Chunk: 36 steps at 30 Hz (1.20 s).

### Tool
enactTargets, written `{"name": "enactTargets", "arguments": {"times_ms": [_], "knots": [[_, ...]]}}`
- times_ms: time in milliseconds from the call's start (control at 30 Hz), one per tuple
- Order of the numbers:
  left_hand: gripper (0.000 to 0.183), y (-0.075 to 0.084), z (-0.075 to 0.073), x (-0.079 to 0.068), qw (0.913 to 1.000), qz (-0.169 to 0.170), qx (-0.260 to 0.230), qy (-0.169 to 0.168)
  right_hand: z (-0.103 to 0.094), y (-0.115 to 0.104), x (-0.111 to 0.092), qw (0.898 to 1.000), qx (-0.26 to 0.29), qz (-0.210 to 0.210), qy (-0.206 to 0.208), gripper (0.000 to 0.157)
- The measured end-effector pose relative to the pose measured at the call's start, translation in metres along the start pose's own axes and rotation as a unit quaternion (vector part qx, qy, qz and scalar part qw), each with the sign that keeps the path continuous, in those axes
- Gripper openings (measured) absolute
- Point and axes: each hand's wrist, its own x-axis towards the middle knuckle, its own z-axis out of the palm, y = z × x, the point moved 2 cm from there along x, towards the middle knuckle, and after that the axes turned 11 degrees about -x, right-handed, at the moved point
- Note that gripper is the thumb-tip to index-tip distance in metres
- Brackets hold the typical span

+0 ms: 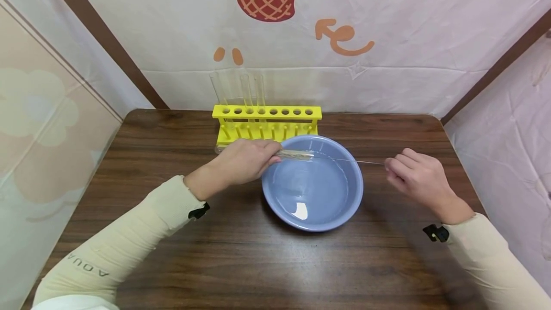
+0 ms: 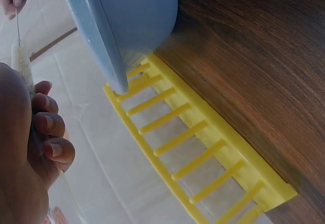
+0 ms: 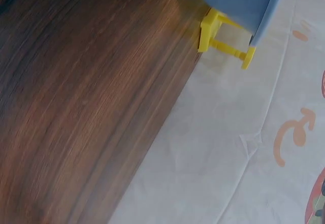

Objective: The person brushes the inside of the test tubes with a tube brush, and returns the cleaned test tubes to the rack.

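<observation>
My left hand (image 1: 247, 160) grips a clear glass test tube (image 1: 311, 155) lying nearly level, its mouth over the blue basin (image 1: 355, 195). Pale bristles of a test tube brush (image 1: 292, 154) show inside the tube near the mouth. From there the brush's thin wire handle runs right to my right hand (image 1: 415, 176), which pinches its end with curled fingers, beyond the basin's right rim. In the left wrist view, fingers (image 2: 50, 124) wrap round the tube, and the wire leads up to the right hand. The right wrist view does not show that hand.
Behind the basin stands a yellow test tube rack (image 1: 267, 113) with three upright glass tubes (image 1: 246, 90) in its left part. Water lies in the basin. The brown wooden table (image 1: 275, 271) meets a printed cloth backdrop (image 1: 409, 61) at its far edge.
</observation>
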Motion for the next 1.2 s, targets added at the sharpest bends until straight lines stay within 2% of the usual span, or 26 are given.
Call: {"name": "enactTargets", "arguments": {"times_ms": [400, 667, 1200], "knots": [[0.02, -0.001, -0.003, -0.003, 0.9999, 0.007, 0.003, 0.013, -0.01, 0.004, -0.001, 1.0, -0.009, -0.004, 0.014, 0.026], [0.021, -0.005, -0.003, -0.009, 1.0, -0.005, 0.002, -0.001, -0.015, 0.007, -0.008, 1.0, -0.018, -0.008, 0.002, 0.024], [0.016, -0.009, -0.003, -0.013, 1.0, 0.0, -0.007, 0.003, -0.019, 0.011, -0.015, 1.0, -0.019, -0.012, 0.004, 0.024]]}}
